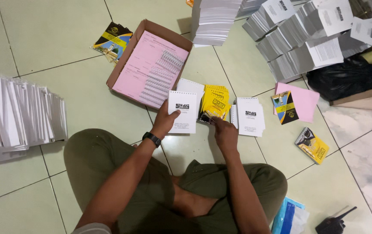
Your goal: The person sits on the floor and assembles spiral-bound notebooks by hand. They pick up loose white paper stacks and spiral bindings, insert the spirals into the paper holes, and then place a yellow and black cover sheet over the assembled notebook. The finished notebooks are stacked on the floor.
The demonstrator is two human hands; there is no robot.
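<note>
1. The left hand (165, 122) is clamped on a white punched booklet (183, 112), held just above the floor (77, 86) in front of the crossed legs.
2. The right hand (224, 133) pinches a yellow cover (215, 102) off its stack.
3. A second white booklet stack (249, 117) lies just right.
4. A cardboard box (150, 65) holds pink sheets and wire spirals.

Open brown cardboard box (127, 54) on the floor tiles holding pink sheets, white printed label sheets (325, 51) lying on the grey stacks at upper right, black plastic bag (346, 76) beside those stacks
</note>
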